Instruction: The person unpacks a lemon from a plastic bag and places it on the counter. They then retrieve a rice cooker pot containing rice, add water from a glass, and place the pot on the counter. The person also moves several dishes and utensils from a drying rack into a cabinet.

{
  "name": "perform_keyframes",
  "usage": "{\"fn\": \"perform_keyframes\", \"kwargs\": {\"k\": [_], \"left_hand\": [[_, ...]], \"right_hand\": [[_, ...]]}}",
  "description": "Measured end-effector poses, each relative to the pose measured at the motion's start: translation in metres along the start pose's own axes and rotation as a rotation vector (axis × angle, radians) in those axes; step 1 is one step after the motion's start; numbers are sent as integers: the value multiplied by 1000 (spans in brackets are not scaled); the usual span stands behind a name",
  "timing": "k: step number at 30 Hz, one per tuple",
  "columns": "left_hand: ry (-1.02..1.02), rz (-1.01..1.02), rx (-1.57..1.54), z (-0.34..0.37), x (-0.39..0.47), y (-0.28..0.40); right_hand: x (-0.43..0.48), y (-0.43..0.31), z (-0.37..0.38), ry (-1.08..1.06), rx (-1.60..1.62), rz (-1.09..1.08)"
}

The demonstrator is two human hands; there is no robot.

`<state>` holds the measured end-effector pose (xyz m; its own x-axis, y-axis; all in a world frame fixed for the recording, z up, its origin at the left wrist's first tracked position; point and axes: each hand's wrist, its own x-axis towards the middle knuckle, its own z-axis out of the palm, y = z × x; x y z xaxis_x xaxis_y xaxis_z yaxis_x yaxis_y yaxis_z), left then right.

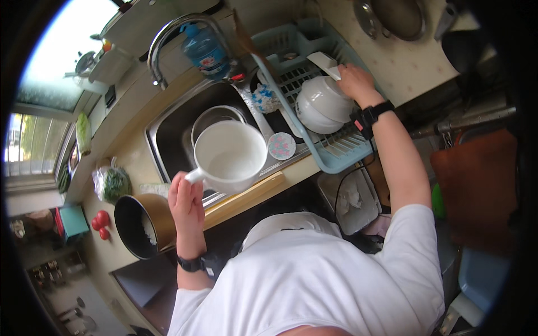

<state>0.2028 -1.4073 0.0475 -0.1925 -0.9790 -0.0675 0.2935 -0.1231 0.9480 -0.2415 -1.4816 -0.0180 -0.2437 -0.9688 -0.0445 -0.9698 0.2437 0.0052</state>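
By its short handle, my left hand (185, 195) holds a white round pot (230, 153) with a wide mouth. The pot is tilted so its bare inside faces me, above the front part of the steel sink (172, 126). A metal bowl (218, 113) shows partly behind it in the basin. My right hand (355, 82) grips a white scoop-like utensil (323, 62) over the blue-grey dish rack (332, 164). White bowls (321, 105) are stacked on their side in the rack just below that hand. Its fingertips are partly hidden.
A curved faucet (152, 59) and a blue soap bottle (206, 56) stand behind the sink. A round floral-patterned disc (282, 146) lies on the sink's edge. Left are a deep pot with rice (166, 218), bagged greens (113, 182) and tomatoes (101, 220).
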Motion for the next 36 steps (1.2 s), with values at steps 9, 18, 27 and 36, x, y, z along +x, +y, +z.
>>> {"fn": "perform_keyframes", "kwargs": {"k": [9,18,27,36], "left_hand": [[350,20,-92,-59,-108,-12],[507,154,-116,-82,-170,-26],[705,242,-247,-157,-309,-23],[880,445,-228,-264,-537,22]], "right_hand": [[51,37,44,-122,-100,-54],[20,32,-14,253,-438,-146],[-116,-70,-120,385,319,-242],[-372,-362,-116,-415,1026,-697]]}}
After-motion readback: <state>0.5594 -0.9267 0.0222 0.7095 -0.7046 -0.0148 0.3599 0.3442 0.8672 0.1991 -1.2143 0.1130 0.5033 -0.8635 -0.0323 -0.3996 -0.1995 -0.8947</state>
